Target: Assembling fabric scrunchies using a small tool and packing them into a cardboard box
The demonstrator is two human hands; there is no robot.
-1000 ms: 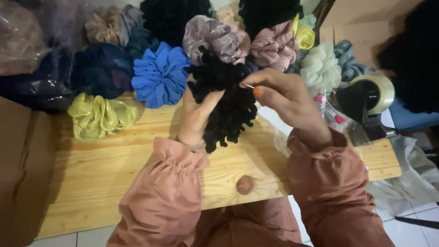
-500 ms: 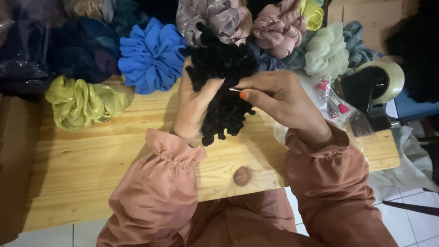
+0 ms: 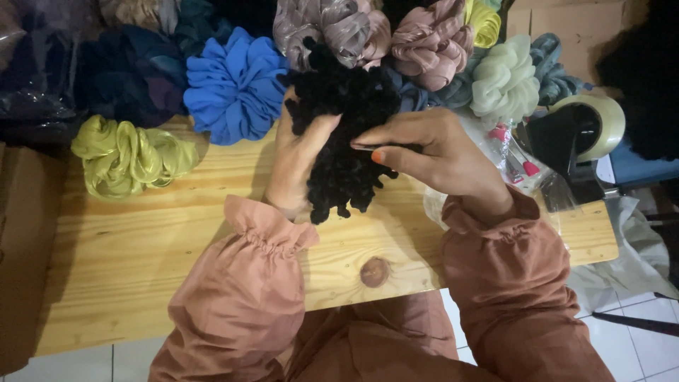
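My left hand (image 3: 300, 159) holds a fluffy black scrunchie (image 3: 339, 134) from underneath, just above the wooden table (image 3: 141, 247). My right hand (image 3: 431, 152) rests against the scrunchie's right side, pinching a thin needle-like tool between thumb and fingers, its tip pointing left into the black fabric. Both arms wear dusty-pink sleeves with gathered cuffs.
Several scrunchies lie along the table's far edge: yellow-green (image 3: 127, 155), bright blue (image 3: 233, 85), dark navy (image 3: 131, 71), mauve (image 3: 424, 42), pale green (image 3: 506, 81). A tape dispenser (image 3: 576, 134) and clear plastic packets (image 3: 509, 159) sit at the right. Tiled floor shows below the table.
The view has shifted slightly. My right hand has drawn in closer against the black scrunchie, which my left hand still holds.
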